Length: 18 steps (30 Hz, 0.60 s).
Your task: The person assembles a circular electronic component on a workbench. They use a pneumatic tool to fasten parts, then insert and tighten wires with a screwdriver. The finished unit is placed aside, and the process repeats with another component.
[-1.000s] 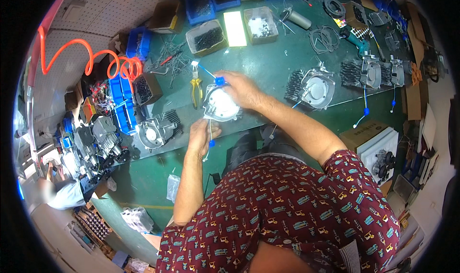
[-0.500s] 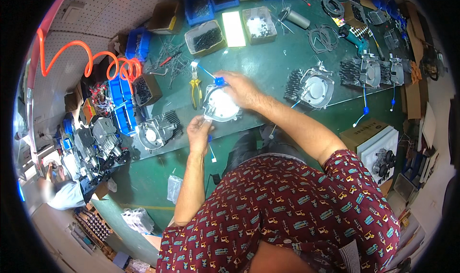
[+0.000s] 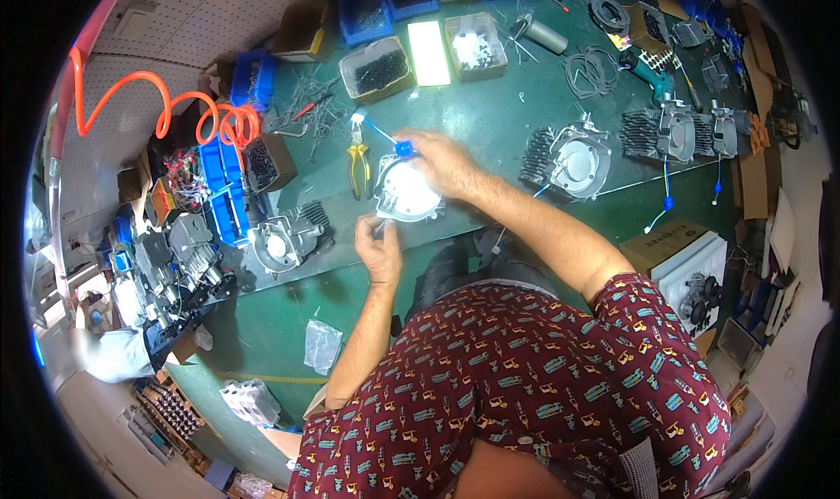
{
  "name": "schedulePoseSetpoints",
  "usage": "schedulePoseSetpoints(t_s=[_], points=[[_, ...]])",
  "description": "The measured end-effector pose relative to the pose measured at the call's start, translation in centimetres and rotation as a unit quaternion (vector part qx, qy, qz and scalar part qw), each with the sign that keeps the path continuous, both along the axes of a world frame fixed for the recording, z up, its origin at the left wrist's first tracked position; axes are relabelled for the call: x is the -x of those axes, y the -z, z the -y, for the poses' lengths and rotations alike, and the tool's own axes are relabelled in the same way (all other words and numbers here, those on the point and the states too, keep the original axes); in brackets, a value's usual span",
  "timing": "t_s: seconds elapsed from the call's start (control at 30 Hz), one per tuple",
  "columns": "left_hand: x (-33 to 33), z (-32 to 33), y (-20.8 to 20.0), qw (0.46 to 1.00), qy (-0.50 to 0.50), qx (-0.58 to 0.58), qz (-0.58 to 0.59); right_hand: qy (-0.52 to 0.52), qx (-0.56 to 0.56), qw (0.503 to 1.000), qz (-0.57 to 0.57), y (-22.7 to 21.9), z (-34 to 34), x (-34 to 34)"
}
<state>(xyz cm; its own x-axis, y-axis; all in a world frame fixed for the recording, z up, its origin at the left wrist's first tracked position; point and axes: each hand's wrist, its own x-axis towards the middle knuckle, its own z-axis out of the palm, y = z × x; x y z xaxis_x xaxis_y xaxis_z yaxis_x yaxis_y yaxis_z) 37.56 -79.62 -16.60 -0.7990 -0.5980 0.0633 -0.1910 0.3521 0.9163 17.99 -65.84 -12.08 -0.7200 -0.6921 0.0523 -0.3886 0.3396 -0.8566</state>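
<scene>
On the green bench point(image 3: 490, 140), both hands grip the round metal housing point(image 3: 406, 191) between them.

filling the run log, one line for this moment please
left hand: at housing's near edge | right hand: on round metal housing | pliers: beside, untouched

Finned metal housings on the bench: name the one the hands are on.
The round-faced housing at the near bench edge, between both hands; the other housings lie untouched to either side.

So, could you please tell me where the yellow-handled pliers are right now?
In the head view, the yellow-handled pliers lie on the green bench, just left of the round metal housing.
</scene>
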Motion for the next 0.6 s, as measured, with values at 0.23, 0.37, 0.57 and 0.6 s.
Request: schedulePoseSetpoints(t_s=[0.23,0.37,0.57,0.6], points=[[0.4,-1.2,-1.8,0.981,-0.055,-0.184,0.006,0.001,0.008,1.0,0.009,-0.1,-0.2,-0.1],[0.3,1.6,-2.0,0.859,-0.051,-0.5,0.103,0.009,0.04,0.999,-0.008,0.0,-0.4,0.0],[1.3,4.6,-3.3,0.74,0.023,-0.646,0.189,0.007,0.032,0.999,-0.005,-0.1,-0.2,0.0],[1.4,5.1,-3.0,0.727,0.03,-0.657,0.197,0.009,0.028,1.0,-0.005,-0.2,-0.3,-0.1]])
